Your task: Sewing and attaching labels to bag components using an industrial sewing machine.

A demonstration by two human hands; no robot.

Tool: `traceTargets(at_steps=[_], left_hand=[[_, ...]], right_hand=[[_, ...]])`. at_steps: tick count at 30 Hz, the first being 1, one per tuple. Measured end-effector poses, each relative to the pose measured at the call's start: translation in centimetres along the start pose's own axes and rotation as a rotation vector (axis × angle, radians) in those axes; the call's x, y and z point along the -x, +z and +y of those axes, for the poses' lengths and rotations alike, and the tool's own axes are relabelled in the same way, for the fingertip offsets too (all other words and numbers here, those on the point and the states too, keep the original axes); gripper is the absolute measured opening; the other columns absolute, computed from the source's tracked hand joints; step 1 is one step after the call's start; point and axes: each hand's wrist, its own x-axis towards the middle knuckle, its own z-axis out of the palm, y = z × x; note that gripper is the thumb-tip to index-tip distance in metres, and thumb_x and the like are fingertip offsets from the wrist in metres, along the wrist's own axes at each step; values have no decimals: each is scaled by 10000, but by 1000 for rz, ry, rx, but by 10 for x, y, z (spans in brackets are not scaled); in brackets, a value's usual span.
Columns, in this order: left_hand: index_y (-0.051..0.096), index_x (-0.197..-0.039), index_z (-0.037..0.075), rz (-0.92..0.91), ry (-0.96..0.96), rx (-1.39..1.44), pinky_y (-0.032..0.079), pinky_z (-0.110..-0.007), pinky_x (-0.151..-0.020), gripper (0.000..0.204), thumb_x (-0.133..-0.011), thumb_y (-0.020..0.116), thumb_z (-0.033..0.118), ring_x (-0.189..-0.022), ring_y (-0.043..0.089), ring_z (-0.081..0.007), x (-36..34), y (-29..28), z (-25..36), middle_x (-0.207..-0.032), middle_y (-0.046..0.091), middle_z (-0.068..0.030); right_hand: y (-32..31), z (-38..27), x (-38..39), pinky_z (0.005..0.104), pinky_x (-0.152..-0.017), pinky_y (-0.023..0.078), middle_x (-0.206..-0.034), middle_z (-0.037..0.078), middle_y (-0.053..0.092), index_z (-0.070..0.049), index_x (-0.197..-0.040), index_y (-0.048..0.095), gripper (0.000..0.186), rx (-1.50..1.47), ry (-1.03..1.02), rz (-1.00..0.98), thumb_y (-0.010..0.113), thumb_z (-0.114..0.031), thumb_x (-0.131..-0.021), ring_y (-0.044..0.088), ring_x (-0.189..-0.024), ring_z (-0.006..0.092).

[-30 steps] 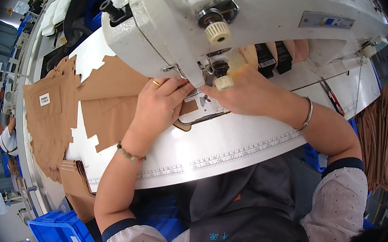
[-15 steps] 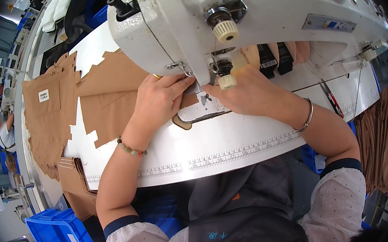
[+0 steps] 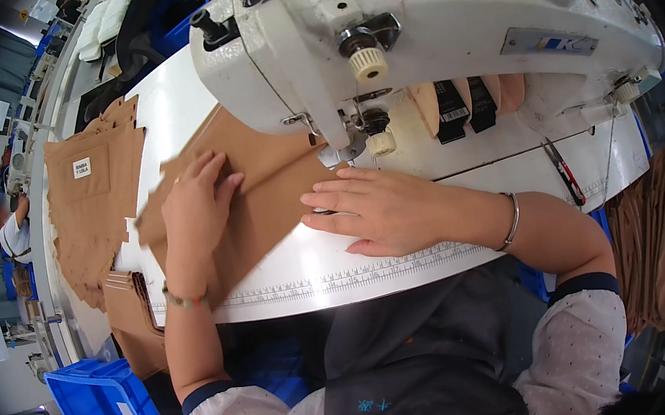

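A folded piece of brown fabric (image 3: 263, 187) lies at a slant on the white sewing table, its far right corner by the presser foot (image 3: 342, 153) of the sewing machine (image 3: 425, 19). On the left part of this fabric rests my left hand (image 3: 196, 204), thumb and fingers apart; the cloth around it is slightly blurred. My right hand (image 3: 387, 209) is spread just in front of the presser foot, palm down, its fingertips at the fabric's right edge. Neither hand is closed around anything. Whether the fabric's corner is under the foot is hard to make out.
Brown fabric pieces with a white label (image 3: 82, 168) are stacked at the left. Red-handled thread snips (image 3: 567, 175) lie on the right. Black tags (image 3: 452, 112) sit behind the needle area. A blue crate (image 3: 102, 406) stands lower left; brown pieces (image 3: 652, 241) hang at right.
Both hands have come away from the needle area: the left moved left, the right came nearer and opened out flat. The brown fabric has turned and shifted toward me.
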Motion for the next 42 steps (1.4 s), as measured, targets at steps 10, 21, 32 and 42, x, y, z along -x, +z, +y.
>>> traceTargets(at_steps=[10, 21, 32, 42], left_hand=[[656, -888, 10, -159, -363, 42, 540, -394, -661, 463, -790, 844, 421, -694, 657, -341, 55, -33, 5, -796, 691, -125], [664, -1056, 34, -362, 185, 656, 533, -388, -700, 291, -883, 775, 240, -769, 655, -278, 25, -46, 60, -868, 664, -113], [659, -935, 22, -228, 141, 382, 522, -417, -655, 245, -860, 782, 220, -731, 674, -292, -8, -15, 74, -747, 646, -112], [686, -895, -21, -364, 80, 801, 507, -373, -649, 273, -897, 769, 239, -664, 649, -264, -45, 7, 73, -727, 668, -161]], right_hand=[[-5, -3, -4, 409, -999, 459, -1121, 100, 620, -18, -1157, 668, 510, 164, 4, -75, 756, -386, -815, 585, -1148, 273], [-1, 4, 2, 430, -975, 492, -1104, 128, 633, -22, -992, 664, 286, 143, 32, -72, 729, -237, -816, 614, -1092, 299], [-13, -5, 4, 302, -567, 490, -828, 42, 548, -78, -790, 571, 97, 272, -40, 121, 647, -130, -758, 591, -694, 172], [1, 2, 2, 323, -611, 552, -934, 89, 613, -22, -803, 609, 130, 252, -156, 356, 673, -115, -738, 632, -765, 202]])
